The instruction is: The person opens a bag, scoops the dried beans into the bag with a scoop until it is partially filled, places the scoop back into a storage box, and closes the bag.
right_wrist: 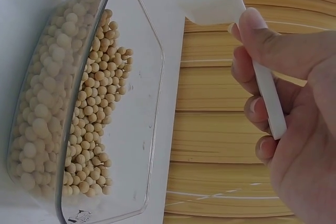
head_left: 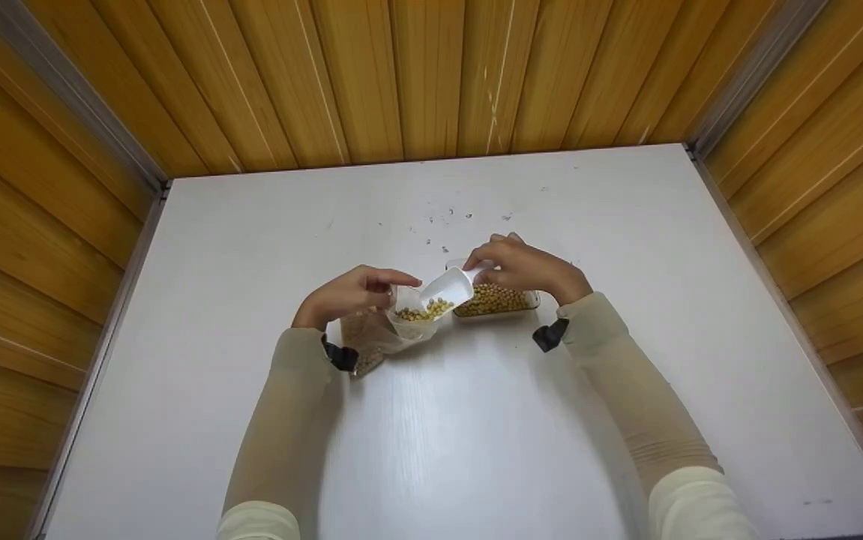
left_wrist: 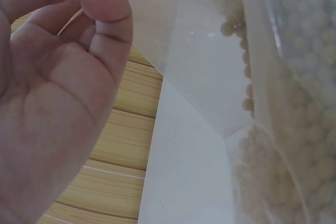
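Observation:
My left hand (head_left: pixel 352 296) pinches the edge of a clear plastic bag (head_left: pixel 375 330), whose mouth gapes toward the right. Soybeans (head_left: pixel 410 314) show inside that mouth, and more fill the bag's lower part in the left wrist view. My right hand (head_left: pixel 525 266) grips the handle of a white scoop (head_left: pixel 450 283), tilted with its lip at the bag's mouth. A few soybeans lie at the scoop's lip. Just below the right hand stands a clear plastic box (right_wrist: pixel 160 56), partly filled with soybeans (right_wrist: pixel 94 93).
The bag and box stand close together on a white table (head_left: pixel 416 450). Dark scuff marks (head_left: pixel 446 217) dot its surface behind the box. Wood-patterned panel walls (head_left: pixel 431 82) enclose the table at the back and both sides.

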